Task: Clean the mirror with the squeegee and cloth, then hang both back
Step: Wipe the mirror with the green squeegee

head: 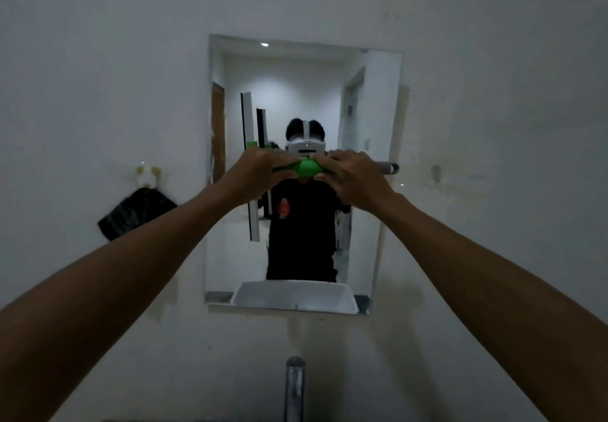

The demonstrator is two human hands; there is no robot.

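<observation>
Left hand (255,171) and right hand (353,179) both clamped on green squeegee (307,168) handle, blade vertical against mirror (378,158). Dark cloth (135,214) hangs on wall hook, left of mirror.

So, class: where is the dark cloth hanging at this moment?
In the head view, the dark cloth hangs from a wall hook, left of the mirror, beyond the left forearm.

A small bathroom or washroom is shown. A frameless mirror (296,174) is fixed to a plain white plastered wall (98,59). Directly below the mirror, a chrome tap (294,388) is seen, and a white basin is reflected along the mirror's lower edge. To the left of the mirror, a dark cloth (135,214) is hung from a small wall hook (148,174). In the mirror, a white corridor with doorways is reflected.
</observation>
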